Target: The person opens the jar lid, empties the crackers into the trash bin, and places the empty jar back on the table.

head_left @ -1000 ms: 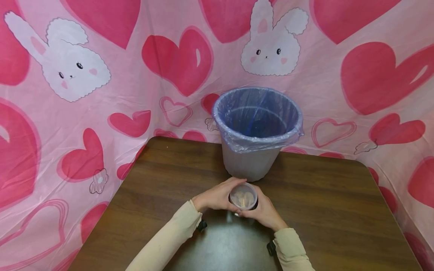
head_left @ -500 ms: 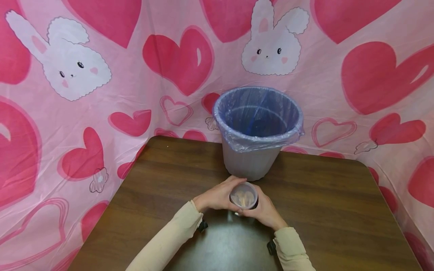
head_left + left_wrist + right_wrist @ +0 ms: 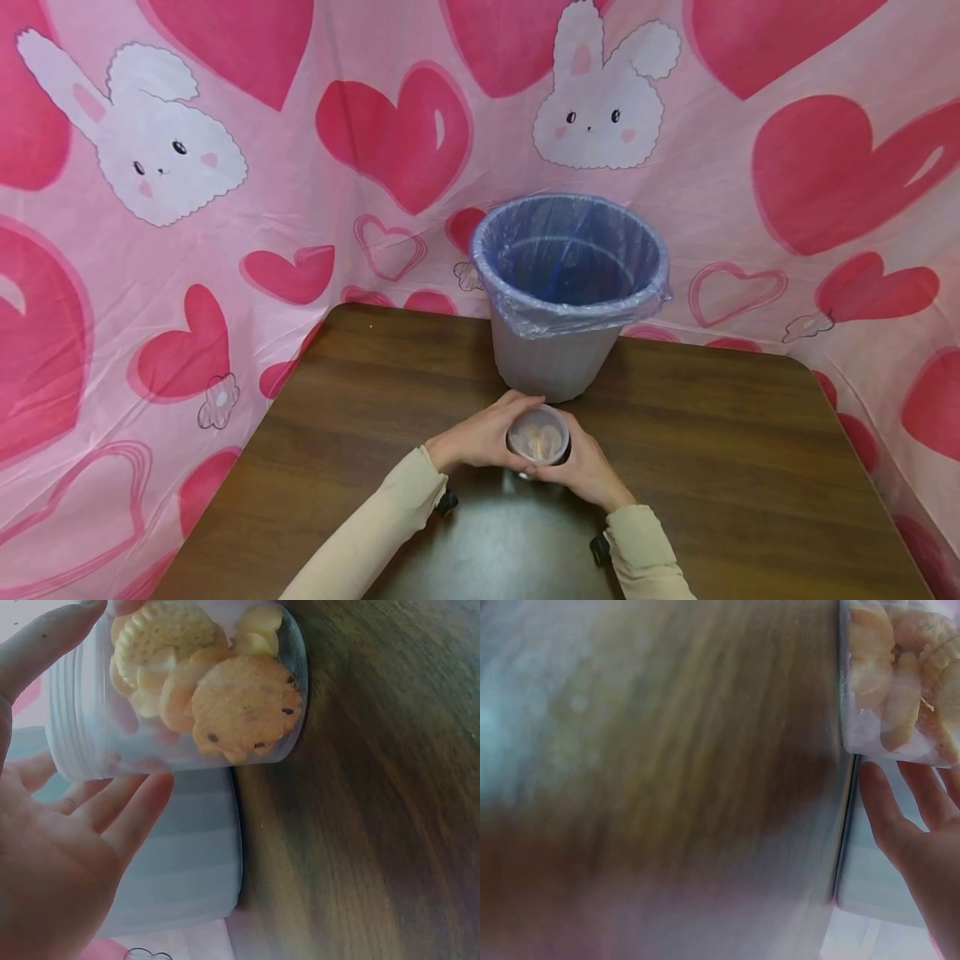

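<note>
A cloth-walled booth, room type unclear: bunny-and-heart fabric [image 3: 498,142] hangs behind, left and right of the wood-grain table [image 3: 750,467].

No text, label, brand, number or sign is readable

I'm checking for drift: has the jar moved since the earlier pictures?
No: in the head view, the jar shows no clear shift in any direction relative to the bin.
</note>
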`<state>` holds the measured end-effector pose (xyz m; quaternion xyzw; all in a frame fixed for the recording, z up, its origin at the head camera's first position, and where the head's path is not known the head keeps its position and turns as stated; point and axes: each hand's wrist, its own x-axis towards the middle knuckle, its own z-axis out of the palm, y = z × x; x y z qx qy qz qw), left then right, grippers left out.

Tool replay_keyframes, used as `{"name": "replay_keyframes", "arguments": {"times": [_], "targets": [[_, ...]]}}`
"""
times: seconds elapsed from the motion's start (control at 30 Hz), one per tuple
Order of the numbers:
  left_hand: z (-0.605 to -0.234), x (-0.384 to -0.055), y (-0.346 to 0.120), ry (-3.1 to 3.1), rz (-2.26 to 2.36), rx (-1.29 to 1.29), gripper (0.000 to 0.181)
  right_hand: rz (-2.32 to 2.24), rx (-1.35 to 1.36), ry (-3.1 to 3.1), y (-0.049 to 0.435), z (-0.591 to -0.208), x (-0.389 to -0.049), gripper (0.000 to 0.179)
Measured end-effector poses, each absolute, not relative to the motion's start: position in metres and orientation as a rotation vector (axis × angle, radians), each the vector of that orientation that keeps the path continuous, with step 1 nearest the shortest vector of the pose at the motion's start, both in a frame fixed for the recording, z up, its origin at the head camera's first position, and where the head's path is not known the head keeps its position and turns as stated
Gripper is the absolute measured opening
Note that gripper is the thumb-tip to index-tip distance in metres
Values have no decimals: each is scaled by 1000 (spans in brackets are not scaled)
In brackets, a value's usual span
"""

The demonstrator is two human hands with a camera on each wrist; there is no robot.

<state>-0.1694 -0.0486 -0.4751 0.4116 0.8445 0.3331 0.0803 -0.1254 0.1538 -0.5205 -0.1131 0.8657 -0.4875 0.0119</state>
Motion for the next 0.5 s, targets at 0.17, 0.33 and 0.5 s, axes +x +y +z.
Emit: {"name": "replay_keyframes", "arguments": {"times": [0.17, 0.33, 0.5], "targets": [[-475, -169, -50, 2516, 1001, 1245, 96, -1544, -354, 2686, 154, -521, -125, 89], [-476, -168, -51, 2529, 996, 1249, 95, -1535, -347, 2688, 154, -520, -125, 89], [-476, -168, -51, 2525, 999, 1248, 94, -1533, -349, 2689, 153, -519, -125, 91]]}}
